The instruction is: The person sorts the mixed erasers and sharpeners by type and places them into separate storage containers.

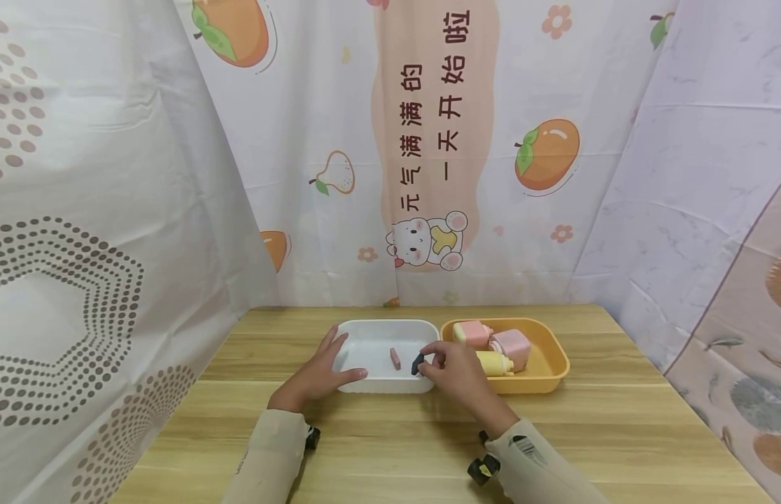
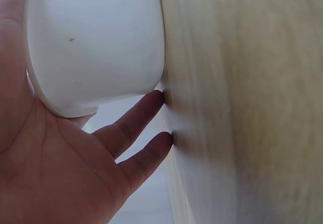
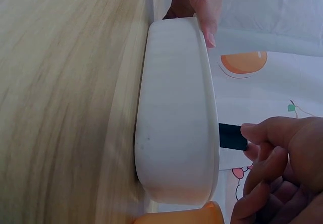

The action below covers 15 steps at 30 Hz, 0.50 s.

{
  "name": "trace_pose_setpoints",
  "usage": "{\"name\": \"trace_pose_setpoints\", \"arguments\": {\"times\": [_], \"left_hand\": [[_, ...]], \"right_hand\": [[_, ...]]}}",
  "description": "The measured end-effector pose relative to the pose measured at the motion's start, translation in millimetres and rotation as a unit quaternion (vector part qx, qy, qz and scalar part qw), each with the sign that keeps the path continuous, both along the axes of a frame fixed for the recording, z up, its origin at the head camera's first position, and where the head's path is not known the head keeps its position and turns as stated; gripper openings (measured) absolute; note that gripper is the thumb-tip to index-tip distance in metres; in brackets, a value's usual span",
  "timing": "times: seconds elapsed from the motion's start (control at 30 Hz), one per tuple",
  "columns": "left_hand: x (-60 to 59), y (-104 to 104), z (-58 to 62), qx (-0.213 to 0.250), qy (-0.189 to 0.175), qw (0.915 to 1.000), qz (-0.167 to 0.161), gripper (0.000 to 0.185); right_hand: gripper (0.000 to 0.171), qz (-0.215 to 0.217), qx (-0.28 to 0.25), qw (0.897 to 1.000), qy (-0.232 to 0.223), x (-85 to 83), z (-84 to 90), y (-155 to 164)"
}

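Note:
A white tray [image 1: 365, 332] stands on the wooden table [image 1: 428, 448], with a small pink block [image 1: 395, 358] lying inside it. My left hand [image 1: 321, 374] rests against the tray's near left corner with straight fingers, thumb along the front rim; the left wrist view shows the palm against the white tray [image 2: 96, 42]. My right hand [image 1: 450, 367] pinches a small dark block [image 1: 418, 364] over the tray's near right rim. In the right wrist view the dark block [image 3: 232, 137] sits between fingertips above the white tray [image 3: 176, 133].
An orange tray [image 1: 548, 367] stands right of the white one, touching it. It holds pink and yellow blocks [image 1: 500, 346]. Printed curtains close in the table on the left, back and right.

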<state>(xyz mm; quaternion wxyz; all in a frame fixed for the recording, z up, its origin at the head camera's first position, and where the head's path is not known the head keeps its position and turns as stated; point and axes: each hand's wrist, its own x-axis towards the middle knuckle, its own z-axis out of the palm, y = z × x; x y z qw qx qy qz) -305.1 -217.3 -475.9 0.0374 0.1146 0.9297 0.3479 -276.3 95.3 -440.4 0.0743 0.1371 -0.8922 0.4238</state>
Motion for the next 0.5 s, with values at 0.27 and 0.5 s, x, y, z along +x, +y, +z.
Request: {"name": "trace_pose_setpoints", "arguments": {"times": [0.27,0.5], "left_hand": [[-0.7,-1.1,-0.5,-0.001,-0.003,1.0,-0.002,0.109],[0.2,-0.4,0.8,-0.004,-0.004,1.0,-0.001,0.109]], "right_hand": [[0.021,0.003,0.003,1.0,0.005,-0.8,-1.3,-0.9],[0.011,-0.003,0.006,1.0,0.006,-0.8,-1.3,-0.7]]}}
